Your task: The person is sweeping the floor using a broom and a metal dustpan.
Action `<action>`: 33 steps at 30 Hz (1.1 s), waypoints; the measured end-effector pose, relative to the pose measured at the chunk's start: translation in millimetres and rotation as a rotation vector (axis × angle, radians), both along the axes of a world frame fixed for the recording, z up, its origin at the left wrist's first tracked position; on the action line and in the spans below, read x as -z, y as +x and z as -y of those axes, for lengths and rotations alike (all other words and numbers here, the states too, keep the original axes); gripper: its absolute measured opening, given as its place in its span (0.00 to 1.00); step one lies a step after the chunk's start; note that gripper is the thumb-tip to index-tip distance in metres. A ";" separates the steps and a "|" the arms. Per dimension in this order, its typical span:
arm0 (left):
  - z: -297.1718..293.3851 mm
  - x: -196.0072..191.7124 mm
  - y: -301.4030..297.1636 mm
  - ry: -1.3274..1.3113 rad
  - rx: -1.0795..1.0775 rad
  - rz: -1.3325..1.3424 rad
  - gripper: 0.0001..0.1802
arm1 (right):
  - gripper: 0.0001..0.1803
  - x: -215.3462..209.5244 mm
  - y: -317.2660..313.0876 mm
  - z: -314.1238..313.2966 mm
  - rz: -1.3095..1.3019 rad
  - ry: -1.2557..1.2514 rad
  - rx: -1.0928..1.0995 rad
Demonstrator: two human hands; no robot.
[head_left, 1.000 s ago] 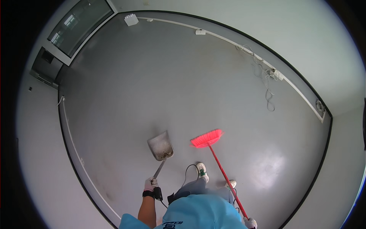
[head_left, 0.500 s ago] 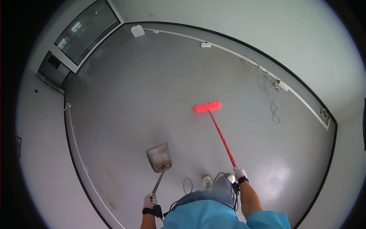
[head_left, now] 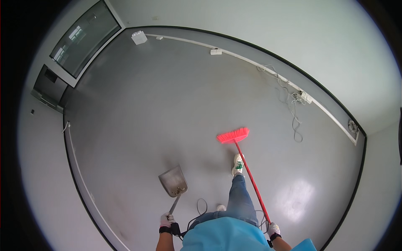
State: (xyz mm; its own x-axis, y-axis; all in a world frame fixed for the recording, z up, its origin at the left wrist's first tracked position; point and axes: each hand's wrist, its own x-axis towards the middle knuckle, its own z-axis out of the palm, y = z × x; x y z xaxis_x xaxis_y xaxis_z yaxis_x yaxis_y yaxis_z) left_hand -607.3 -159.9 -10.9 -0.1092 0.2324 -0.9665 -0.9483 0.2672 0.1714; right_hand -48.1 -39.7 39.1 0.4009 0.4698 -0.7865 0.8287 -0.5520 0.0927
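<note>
My left hand [head_left: 167, 218], in a pale glove with a black wrist strap, is closed around the handle of a grey metal dustpan [head_left: 171, 178]. Some brownish debris [head_left: 177, 191] lies in the pan near its handle. In my gloved right hand [head_left: 273, 229] is the end of a red broom handle. The pinkish-red bristles of the broom [head_left: 233, 135] point away from me, ahead of my right foot; whether they touch the floor I cannot tell.
A white shoe [head_left: 238, 164] is stepped forward beside the broom handle. Loose cables [head_left: 297, 119] trail on the grey floor [head_left: 176, 92] by the right wall's white trunking. A white box [head_left: 139, 37] stands in the far left corner near a window [head_left: 86, 38].
My right leg has stepped forward. My right hand has drawn back, and the broom head is nearer to me in view. The dustpan has shifted slightly, still in my left hand.
</note>
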 end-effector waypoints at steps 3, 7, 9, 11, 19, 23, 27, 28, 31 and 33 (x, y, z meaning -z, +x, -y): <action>-43.8 7.0 -6.5 -0.068 -0.019 0.033 0.15 | 0.29 -10.1 -2.4 -38.8 -0.015 -0.073 -0.020; -112.6 10.7 -10.0 -0.150 -0.089 -0.009 0.12 | 0.31 -24.1 -5.0 -117.1 0.015 -0.165 -0.023; -143.9 13.6 -14.4 -0.183 -0.275 0.033 0.11 | 0.31 -32.1 -3.1 -162.1 -0.054 -0.168 -0.021; -170.6 15.2 -25.3 -0.183 -0.069 0.005 0.13 | 0.30 -41.7 -2.7 -210.0 -0.049 -0.159 -0.072; -290.8 -8.3 -27.7 -0.057 -0.179 0.123 0.16 | 0.30 -47.3 -36.0 -364.5 -0.125 -0.155 -0.123; -360.7 -25.6 -42.1 0.016 -0.212 0.157 0.12 | 0.29 -25.8 -73.7 -423.5 -0.139 -0.093 -0.133; -425.2 -18.5 -69.3 0.039 -0.081 0.033 0.12 | 0.31 -3.5 -116.6 -505.0 -0.170 -0.023 -0.171; -443.5 -14.9 -79.3 0.062 -0.066 0.052 0.12 | 0.31 2.0 -129.7 -530.4 -0.177 -0.012 -0.166; -483.6 -13.1 -106.8 0.034 -0.053 0.044 0.10 | 0.32 11.8 -179.6 -607.4 -0.202 0.025 -0.152; -512.1 -11.0 -130.8 0.073 -0.059 0.061 0.10 | 0.32 13.0 -217.3 -662.0 -0.239 0.044 -0.150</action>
